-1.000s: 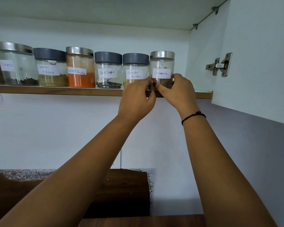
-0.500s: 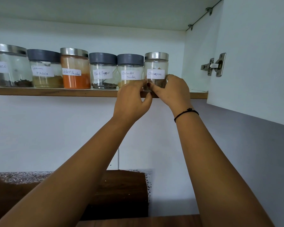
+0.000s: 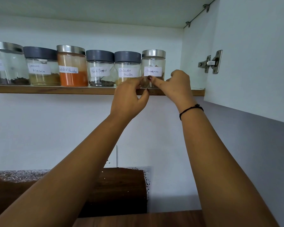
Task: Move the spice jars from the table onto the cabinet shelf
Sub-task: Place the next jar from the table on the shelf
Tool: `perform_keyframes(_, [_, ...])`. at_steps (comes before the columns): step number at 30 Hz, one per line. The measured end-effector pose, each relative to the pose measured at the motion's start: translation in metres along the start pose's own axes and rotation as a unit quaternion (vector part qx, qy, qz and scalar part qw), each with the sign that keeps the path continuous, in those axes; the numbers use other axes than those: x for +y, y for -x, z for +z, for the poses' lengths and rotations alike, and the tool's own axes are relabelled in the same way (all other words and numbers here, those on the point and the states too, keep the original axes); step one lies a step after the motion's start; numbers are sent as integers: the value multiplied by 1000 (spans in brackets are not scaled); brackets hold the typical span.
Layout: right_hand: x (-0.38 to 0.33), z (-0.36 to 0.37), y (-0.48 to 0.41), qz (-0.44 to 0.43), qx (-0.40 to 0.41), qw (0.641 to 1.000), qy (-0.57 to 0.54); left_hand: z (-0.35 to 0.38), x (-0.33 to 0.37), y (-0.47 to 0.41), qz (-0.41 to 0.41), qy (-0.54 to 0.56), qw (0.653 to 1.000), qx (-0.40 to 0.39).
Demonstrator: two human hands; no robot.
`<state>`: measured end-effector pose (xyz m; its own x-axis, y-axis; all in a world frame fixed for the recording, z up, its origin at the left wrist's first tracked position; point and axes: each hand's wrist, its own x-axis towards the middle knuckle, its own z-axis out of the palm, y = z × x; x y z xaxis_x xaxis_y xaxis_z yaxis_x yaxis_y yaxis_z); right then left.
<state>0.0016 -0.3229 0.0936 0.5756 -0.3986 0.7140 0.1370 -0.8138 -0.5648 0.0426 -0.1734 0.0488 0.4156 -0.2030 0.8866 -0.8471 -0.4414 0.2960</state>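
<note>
The cinnamon jar (image 3: 153, 63), glass with a steel lid, stands at the right end of a row of several labelled spice jars on the wooden cabinet shelf (image 3: 56, 90). Beside it is the coriander powder jar (image 3: 127, 66). My left hand (image 3: 129, 99) touches the cinnamon jar's lower left with its fingertips, while its thumb hangs in front of the shelf edge. My right hand (image 3: 177, 86) rests its outstretched thumb on the jar's front just under the label. Its other fingers are curled to the right of the jar, off the glass.
Further left stand the black pepper jar (image 3: 100, 68), red chilli powder jar (image 3: 71, 66), garam masala jar (image 3: 41, 66) and a large jar (image 3: 7, 63). The open cabinet door (image 3: 252, 54) with its hinge (image 3: 211, 63) hangs close on the right. A dark wooden table (image 3: 121, 190) lies below.
Both hands held the cinnamon jar a second ago. Now the right hand's fingers have come off to the right and the left hand has loosened; the jar stands on the shelf.
</note>
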Motion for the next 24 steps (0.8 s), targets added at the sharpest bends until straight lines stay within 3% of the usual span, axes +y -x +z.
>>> perform_keyframes(5, [4,5,11,-7,15,999,-42,-5,2,4,-4,10,1000,-16])
perform_keyframes(9, [13,-2,36,1,15,993,-120,-20,7,3,-37,88,994,-47])
perform_keyframes(13, [10,-25,67,-52,48,982,-177,-38,15,19,-26,101,991,-81])
perform_keyframes(18, [-1,-47,124,-112,40,961,-251,-56,24,59,-37,171,983,-58])
perform_keyframes(24, [-10,-49,179,-91,43,949,-298,-73,50,109,-78,267,960,-35])
